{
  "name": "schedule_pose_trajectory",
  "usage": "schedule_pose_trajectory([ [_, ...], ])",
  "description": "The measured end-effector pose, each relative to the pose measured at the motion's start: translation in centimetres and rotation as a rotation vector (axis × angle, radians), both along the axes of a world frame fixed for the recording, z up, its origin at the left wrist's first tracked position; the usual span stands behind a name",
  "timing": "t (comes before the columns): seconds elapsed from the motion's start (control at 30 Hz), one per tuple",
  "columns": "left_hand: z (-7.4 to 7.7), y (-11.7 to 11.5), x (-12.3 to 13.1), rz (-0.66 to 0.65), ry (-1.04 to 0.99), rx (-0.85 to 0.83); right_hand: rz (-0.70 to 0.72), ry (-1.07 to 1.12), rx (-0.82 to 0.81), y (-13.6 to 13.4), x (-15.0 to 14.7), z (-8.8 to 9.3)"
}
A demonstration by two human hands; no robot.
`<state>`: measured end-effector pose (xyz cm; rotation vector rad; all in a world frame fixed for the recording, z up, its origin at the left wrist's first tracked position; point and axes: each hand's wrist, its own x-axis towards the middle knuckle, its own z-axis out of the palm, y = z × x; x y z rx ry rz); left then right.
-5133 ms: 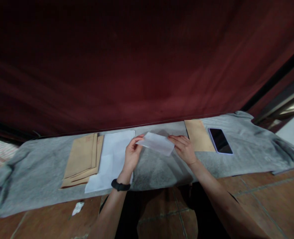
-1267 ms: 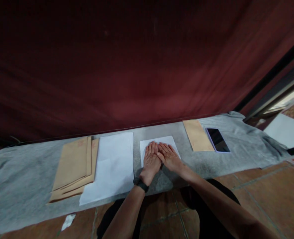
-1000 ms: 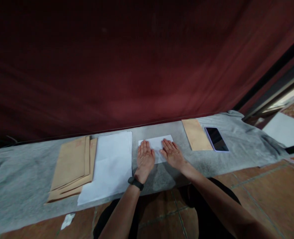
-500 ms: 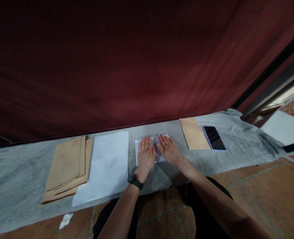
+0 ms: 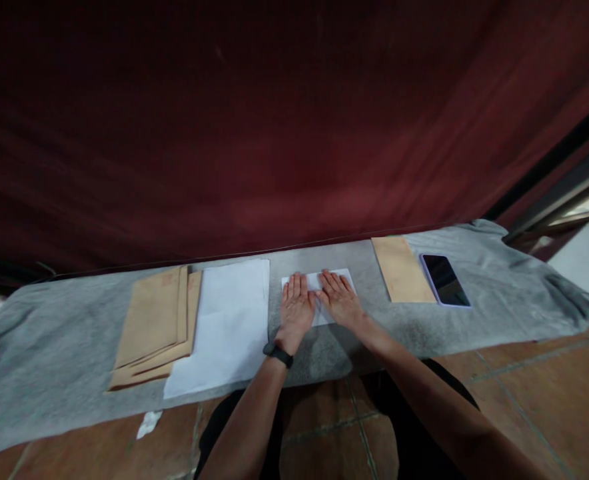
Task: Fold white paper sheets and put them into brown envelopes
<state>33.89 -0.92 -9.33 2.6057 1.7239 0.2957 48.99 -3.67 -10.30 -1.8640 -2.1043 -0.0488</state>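
Note:
A small white piece of paper (image 5: 319, 319), seemingly folded, lies on the grey cloth in front of me. Flat on its left part rests my left hand (image 5: 297, 307), fingers stretched out and a dark watch on the wrist. My right hand (image 5: 340, 300) presses flat on the right part, fingers extended, the two thumbs close together. Both hands cover much of the paper. Left of them is a stack of larger white sheets (image 5: 229, 320), partly overlapped by several brown envelopes (image 5: 152, 317). To the right lies a single brown envelope (image 5: 403, 270).
A phone (image 5: 444, 280) in a light purple case lies beside the single envelope. The grey cloth (image 5: 54, 347) covers a long low surface against a dark red wall (image 5: 274, 133). A white scrap (image 5: 149, 423) is on the tiled floor (image 5: 539, 387).
The view has shifted, so everything on the cloth appears slightly farther right. My hands stay flat on the paper, with the right thumb a little closer to the left one.

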Motion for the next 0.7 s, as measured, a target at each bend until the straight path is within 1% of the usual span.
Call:
schedule_pose_trajectory([
  [0.13, 0.1, -0.1, -0.5, 0.063, 0.013, -0.004, -0.052, -0.041, 0.005, -0.5, 1.3, -0.4],
  [0.33, 0.0, -0.5, -1.2, 0.119, 0.007, -0.004, -0.121, -0.099, 0.033, -1.1, 3.1, -0.7],
  [0.53, -0.1, -0.9, -2.0, 0.172, -0.021, 0.028, -0.200, -0.124, 0.051, -1.8, 4.5, -0.5],
  [0.6, 0.1, -1.4, -1.9, 0.146, -0.032, 0.051, -0.212, -0.115, 0.056, -2.2, 4.4, -0.2],
  [0.63, 0.1, -1.7, -1.7, 0.109, -0.042, 0.066, -0.199, -0.106, 0.059, -2.4, 4.1, -0.1],
  [0.7, 0.0, -2.6, -1.3, 0.000, -0.065, 0.087, -0.127, -0.077, 0.061, -2.9, 3.3, 0.2],
])
